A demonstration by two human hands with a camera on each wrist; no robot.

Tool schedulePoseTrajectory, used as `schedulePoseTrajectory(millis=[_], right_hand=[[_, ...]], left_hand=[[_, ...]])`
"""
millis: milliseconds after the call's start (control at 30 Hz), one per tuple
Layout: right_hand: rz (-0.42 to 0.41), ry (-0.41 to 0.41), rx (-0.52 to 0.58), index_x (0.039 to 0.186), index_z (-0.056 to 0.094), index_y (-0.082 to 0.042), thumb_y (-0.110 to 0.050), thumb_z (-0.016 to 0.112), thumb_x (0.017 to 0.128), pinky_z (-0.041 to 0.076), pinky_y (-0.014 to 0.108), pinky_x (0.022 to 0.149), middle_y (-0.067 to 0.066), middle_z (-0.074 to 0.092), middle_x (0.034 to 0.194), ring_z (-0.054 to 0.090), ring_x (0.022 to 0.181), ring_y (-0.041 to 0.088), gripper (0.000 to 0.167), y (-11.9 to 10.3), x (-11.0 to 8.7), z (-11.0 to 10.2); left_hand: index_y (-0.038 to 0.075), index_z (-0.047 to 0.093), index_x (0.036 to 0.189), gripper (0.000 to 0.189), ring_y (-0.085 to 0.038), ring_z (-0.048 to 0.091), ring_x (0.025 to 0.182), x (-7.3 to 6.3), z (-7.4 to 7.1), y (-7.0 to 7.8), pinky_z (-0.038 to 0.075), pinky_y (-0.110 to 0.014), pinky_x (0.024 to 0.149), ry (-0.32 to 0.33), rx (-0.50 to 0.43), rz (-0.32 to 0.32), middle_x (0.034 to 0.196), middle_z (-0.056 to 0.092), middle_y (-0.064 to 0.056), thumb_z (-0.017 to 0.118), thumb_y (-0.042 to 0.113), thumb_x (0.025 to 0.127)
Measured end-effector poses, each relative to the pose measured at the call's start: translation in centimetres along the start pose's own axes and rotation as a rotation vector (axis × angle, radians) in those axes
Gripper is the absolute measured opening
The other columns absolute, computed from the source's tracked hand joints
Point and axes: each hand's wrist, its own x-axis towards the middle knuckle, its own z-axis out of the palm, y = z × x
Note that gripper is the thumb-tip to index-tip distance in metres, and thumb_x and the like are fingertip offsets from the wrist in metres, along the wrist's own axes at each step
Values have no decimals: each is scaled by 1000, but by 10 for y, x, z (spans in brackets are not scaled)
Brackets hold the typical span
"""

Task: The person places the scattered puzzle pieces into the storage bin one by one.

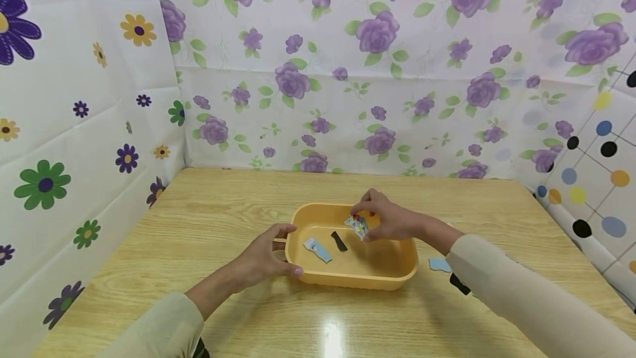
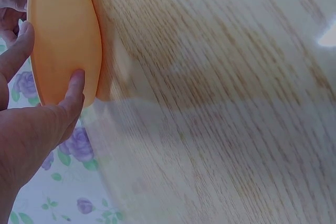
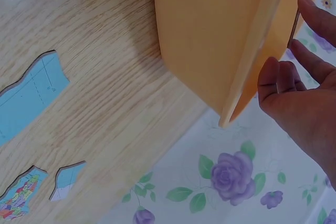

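A yellow-orange plastic basin (image 1: 358, 279) sits on the table, with a light blue puzzle piece (image 1: 318, 250) and a narrow dark piece (image 1: 339, 241) lying inside. My left hand (image 1: 265, 253) holds the basin's left end; its thumb lies on the near side and a finger reaches the rim. Over the right half of the basin, my right hand (image 1: 392, 220) pinches a multicoloured puzzle piece (image 1: 359, 226) with map-like print between thumb and fingers. In the right wrist view that piece shows only as a thin edge.
On the wooden table (image 1: 238, 198), right of the basin, lie a large blue puzzle piece (image 3: 34, 95), a colourful map piece (image 3: 23, 192) and a small blue-and-white piece (image 3: 67, 179). The right sleeve (image 1: 521, 291) partly covers that area. Flower-printed sheets (image 1: 323, 98) hang behind the table.
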Motion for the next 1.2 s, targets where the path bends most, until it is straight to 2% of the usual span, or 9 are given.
schedulePoseTrajectory(millis=[200, 400, 567, 900, 1033, 1200], right_hand=[[10, -10, -7, 133, 54, -2, -6, 74, 84, 39, 52, 91, 16, 34, 118, 35, 109, 35, 53, 0, 2, 5], [13, 2, -16, 132, 54, -1, -8, 73, 85, 40, 47, 86, 13, 34, 118, 36, 105, 36, 51, -4, 0, 7], [-3, 10, -4, 132, 54, -3, -10, 74, 86, 39, 44, 87, 16, 35, 117, 36, 105, 35, 50, -4, -1, 4], [-11, 47, 10, 132, 54, -7, -12, 73, 86, 39, 54, 94, 19, 38, 120, 38, 110, 35, 50, 1, -6, -5], [5, 66, 17, 132, 54, -6, -10, 73, 86, 38, 56, 96, 20, 38, 121, 37, 113, 36, 50, 3, -10, -10], [23, 79, 34, 130, 54, -10, -16, 74, 86, 38, 56, 95, 19, 38, 119, 37, 111, 36, 49, 6, -17, -14]], left_hand=[[2, 34, 145, 91, -42, 42, 129, 0, 0, 0, 56, -35, 86, 4, 8, -5, 145, 34, -20, 86, 11, 71], [1, 33, 145, 91, -42, 41, 129, 0, 0, 0, 56, -35, 86, -3, -2, -6, 145, 34, -21, 86, 11, 71], [2, 33, 145, 91, -42, 41, 129, 0, 0, 1, 56, -35, 86, 3, -4, -9, 144, 34, -21, 86, 10, 71], [2, 33, 145, 93, -42, 40, 130, -1, 0, 1, 56, -35, 86, 3, -5, -15, 143, 34, -22, 86, 11, 70], [2, 32, 145, 92, -42, 40, 130, -1, 0, 1, 56, -35, 86, 5, -3, -14, 143, 34, -22, 86, 10, 71], [2, 32, 145, 92, -42, 40, 130, -1, 0, 1, 56, -34, 86, 9, 11, -11, 144, 34, -22, 86, 11, 71]])
